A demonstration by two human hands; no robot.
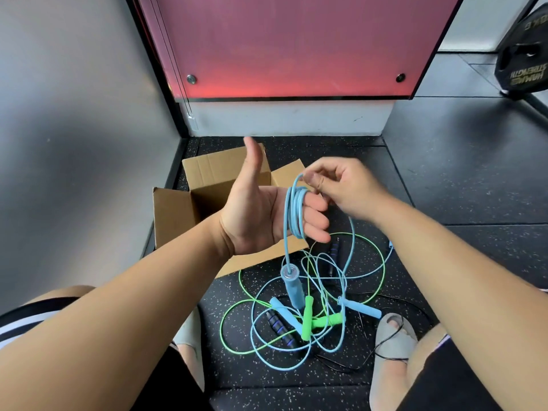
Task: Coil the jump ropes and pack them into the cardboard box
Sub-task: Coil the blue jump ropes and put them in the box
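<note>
**Light blue rope half coiled, the rest in a heap on the floor**

The left hand [255, 215] is up with the palm facing the camera and the thumb sticking straight up. Its fingers are curled, and the light blue jump rope [296, 215] sits wound round them in several loops. The right hand [344, 188] is just beside it, pinching the cord between thumb and forefinger right at the top of the loops, with the other fingers loosely bent.

One strand drops from the coil to a blue foam handle [292, 284], which hangs in the air below the left hand. Another strand trails off the right side of the coil down towards the floor.

The cardboard box [175, 215] is directly behind the left hand, flaps open, in the far left corner of the speckled rubber floor [444, 179] where the walls meet. I can't see the bottom of it.

Right by the near edge of the box, between the person's grey sandals [391, 351], is the tangle:
- a green rope [382, 271] with both green handles [307, 318] crossed in the middle
- two more blue handles [360, 307] with pale blue cord looping around
- a black handle with blue rings [280, 329], plus thin black cord lying across one sandal

A weight plate [523, 54] stands by the far right edge.
</note>
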